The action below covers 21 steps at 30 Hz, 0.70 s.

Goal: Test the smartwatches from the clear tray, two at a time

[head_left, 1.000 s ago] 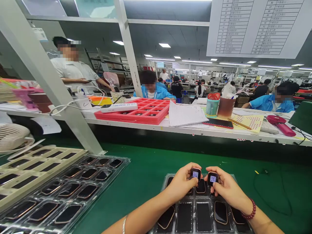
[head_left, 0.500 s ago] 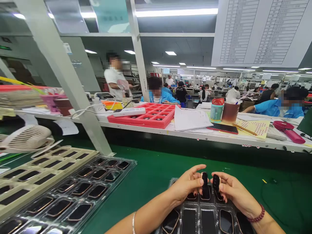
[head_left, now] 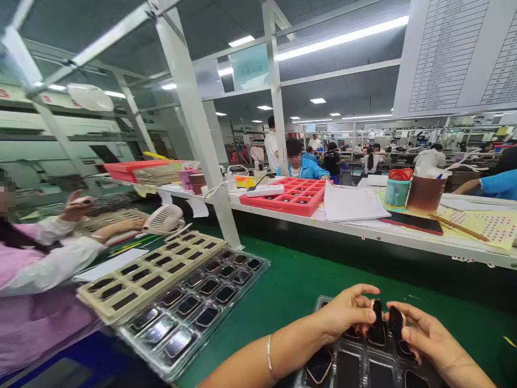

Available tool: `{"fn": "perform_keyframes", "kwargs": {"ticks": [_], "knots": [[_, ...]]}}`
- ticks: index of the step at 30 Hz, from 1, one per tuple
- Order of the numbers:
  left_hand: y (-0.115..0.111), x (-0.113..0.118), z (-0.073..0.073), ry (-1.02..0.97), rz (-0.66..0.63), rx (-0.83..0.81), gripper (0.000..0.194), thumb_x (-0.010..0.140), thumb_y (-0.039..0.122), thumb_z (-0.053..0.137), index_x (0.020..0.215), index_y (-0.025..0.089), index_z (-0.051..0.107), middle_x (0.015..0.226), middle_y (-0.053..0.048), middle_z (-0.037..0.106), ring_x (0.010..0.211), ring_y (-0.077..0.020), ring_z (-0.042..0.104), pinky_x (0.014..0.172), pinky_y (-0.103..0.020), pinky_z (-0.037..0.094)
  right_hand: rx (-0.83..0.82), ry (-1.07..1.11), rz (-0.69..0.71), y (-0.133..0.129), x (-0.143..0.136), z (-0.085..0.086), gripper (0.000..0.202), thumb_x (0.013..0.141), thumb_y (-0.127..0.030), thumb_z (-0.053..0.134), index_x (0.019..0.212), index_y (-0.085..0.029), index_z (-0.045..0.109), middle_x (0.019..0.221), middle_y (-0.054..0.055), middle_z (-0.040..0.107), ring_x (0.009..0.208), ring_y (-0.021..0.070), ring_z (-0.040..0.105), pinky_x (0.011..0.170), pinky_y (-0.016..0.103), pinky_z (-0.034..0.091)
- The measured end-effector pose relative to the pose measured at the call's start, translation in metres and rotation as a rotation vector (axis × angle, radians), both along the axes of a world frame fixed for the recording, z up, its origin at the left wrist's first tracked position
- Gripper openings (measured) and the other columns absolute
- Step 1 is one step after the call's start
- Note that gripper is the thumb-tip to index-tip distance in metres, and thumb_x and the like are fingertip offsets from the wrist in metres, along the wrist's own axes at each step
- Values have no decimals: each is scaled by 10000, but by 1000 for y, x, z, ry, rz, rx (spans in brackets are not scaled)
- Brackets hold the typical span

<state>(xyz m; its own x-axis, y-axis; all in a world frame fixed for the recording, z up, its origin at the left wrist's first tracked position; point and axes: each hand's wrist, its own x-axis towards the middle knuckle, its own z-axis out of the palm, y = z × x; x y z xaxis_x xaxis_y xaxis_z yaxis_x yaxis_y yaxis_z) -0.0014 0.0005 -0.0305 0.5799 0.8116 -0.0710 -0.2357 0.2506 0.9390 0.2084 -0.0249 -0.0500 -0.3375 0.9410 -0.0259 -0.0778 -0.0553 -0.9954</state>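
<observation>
My left hand point(head_left: 351, 312) pinches a small dark watch-like piece point(head_left: 377, 313) upright above a clear plastic tray point(head_left: 319, 302) at the lower right. Close beside it, my right hand point(head_left: 430, 334) grips a second dark piece point(head_left: 396, 322) between thumb and fingers. The two pieces are slightly apart. Below them, dark rectangular pieces with thin gold rims lie in the tray's pockets, and my hands and forearms hide part of that tray.
To the left lie another clear tray point(head_left: 258, 262) of dark pieces and a beige tray point(head_left: 86, 291). Further left, a person in pink point(head_left: 24, 302) reaches near a fan point(head_left: 163, 220). A shelf beyond holds a red divided tray point(head_left: 283, 203), papers and cups.
The view has swung left, so the beige tray and the person in pink show more fully and everything sits further right. Both hands keep hold of their pieces.
</observation>
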Motion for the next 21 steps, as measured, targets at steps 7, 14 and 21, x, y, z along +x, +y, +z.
{"fn": "perform_keyframes", "kwargs": {"ticks": [7,14,21], "knots": [[1,-1,1,11,-29,24,607,602,307,750,1131,179,481,814,-5,576,466,-32,477,438,-169,296,21,-16,54,-6,-2,20,474,699,-405,702,1101,-192,567,752,4,569,484,71,435,442,201,386],[3,0,0,17,-21,29,593,605,324,751,1108,174,477,820,-4,575,454,-27,477,434,-170,305,72,-27,52,-7,-4,22,487,701,-403,700,1110,-180,559,778,6,566,472,55,442,441,197,402],[1,2,3,19,4,41,560,618,318,737,1085,151,476,829,-20,576,509,-70,551,443,-177,340,107,-62,-10,-10,-9,25,488,690,-362,718,1103,-159,555,793,24,602,501,69,493,491,217,457]]}}
